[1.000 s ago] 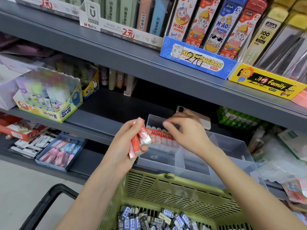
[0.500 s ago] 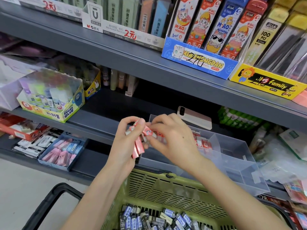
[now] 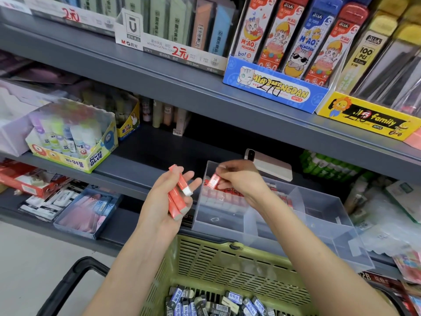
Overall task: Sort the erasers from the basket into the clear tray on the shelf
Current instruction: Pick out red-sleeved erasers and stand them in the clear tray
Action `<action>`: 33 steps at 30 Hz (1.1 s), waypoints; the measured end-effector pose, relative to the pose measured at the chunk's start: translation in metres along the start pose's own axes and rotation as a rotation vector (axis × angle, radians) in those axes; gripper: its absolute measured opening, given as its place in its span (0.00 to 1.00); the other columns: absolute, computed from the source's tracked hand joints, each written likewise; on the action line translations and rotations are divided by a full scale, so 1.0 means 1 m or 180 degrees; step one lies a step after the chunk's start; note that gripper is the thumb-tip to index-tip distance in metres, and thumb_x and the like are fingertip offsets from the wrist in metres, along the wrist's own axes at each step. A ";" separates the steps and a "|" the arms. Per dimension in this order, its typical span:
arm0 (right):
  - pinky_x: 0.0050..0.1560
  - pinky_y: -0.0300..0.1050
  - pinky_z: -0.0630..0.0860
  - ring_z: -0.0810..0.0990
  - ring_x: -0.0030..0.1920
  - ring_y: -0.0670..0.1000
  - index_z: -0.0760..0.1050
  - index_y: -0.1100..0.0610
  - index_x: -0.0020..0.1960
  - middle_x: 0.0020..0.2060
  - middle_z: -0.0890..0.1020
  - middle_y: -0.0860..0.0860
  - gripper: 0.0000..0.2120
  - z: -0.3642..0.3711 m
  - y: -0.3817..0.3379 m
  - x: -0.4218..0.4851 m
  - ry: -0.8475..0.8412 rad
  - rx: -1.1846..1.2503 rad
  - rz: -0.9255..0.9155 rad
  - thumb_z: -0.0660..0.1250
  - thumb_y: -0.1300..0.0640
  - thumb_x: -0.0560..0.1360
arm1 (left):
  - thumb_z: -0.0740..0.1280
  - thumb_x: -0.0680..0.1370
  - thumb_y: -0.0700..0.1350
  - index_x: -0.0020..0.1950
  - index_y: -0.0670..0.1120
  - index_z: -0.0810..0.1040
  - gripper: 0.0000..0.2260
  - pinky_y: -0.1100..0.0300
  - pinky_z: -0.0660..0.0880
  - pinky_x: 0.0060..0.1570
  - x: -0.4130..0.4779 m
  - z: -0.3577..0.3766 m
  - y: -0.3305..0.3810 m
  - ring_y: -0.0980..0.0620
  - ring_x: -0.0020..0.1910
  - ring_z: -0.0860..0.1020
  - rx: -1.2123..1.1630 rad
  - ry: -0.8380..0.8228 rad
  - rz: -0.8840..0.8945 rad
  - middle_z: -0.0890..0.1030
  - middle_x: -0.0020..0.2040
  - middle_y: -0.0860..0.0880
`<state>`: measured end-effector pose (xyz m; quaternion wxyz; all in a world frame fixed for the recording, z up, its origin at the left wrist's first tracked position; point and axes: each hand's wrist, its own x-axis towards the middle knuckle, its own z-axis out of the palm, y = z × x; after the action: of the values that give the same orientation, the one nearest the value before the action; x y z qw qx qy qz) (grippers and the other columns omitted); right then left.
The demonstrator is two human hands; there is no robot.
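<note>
My left hand (image 3: 164, 201) holds a small bundle of red-sleeved erasers (image 3: 178, 196) just left of the clear tray (image 3: 319, 226) on the shelf. My right hand (image 3: 241, 179) pinches one red eraser (image 3: 213, 180) over the tray's back left compartment, above a row of red erasers (image 3: 227, 197) standing there. Below, the green basket (image 3: 227, 263) holds several blue-sleeved erasers (image 3: 211, 302).
A phone (image 3: 271, 166) lies on the shelf behind the tray. A glue-stick box (image 3: 75, 142) stands to the left, a blue box of pink erasers (image 3: 88, 208) on the lower shelf. The upper shelf edge (image 3: 205, 96) overhangs. Packets crowd the right.
My right hand took one red eraser from the left hand's bundle and moved it right, over the tray's back left compartment. The left hand stayed beside the tray.
</note>
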<state>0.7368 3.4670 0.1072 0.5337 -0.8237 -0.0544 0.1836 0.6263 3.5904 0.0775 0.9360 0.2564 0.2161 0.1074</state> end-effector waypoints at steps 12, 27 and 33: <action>0.44 0.44 0.80 0.81 0.35 0.48 0.82 0.61 0.43 0.35 0.83 0.53 0.04 0.014 0.006 0.008 0.0238 -0.1023 -0.0173 0.73 0.60 0.70 | 0.74 0.62 0.56 0.46 0.53 0.85 0.15 0.67 0.71 0.24 -0.002 -0.002 -0.001 0.59 0.28 0.75 0.0453 -0.0092 0.0197 0.79 0.35 0.50; 0.35 0.38 0.79 0.81 0.31 0.48 0.78 0.61 0.42 0.32 0.82 0.53 0.06 -0.009 -0.020 -0.042 -0.0277 0.2012 0.0070 0.64 0.62 0.76 | 0.73 0.65 0.48 0.51 0.54 0.84 0.15 0.65 0.72 0.27 -0.008 0.001 -0.004 0.56 0.36 0.81 0.1220 -0.0689 0.0308 0.84 0.43 0.49; 0.44 0.46 0.81 0.80 0.30 0.51 0.77 0.61 0.38 0.34 0.80 0.58 0.07 -0.020 -0.006 -0.014 0.0301 0.0215 0.0166 0.66 0.65 0.75 | 0.69 0.70 0.39 0.57 0.40 0.77 0.16 0.61 0.79 0.33 0.001 -0.002 0.002 0.49 0.41 0.84 -0.0242 -0.0127 -0.0121 0.85 0.41 0.43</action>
<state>0.7317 3.4485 0.1228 0.5581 -0.8142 -0.0015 0.1600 0.6259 3.5935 0.0767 0.9510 0.2185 0.1980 0.0925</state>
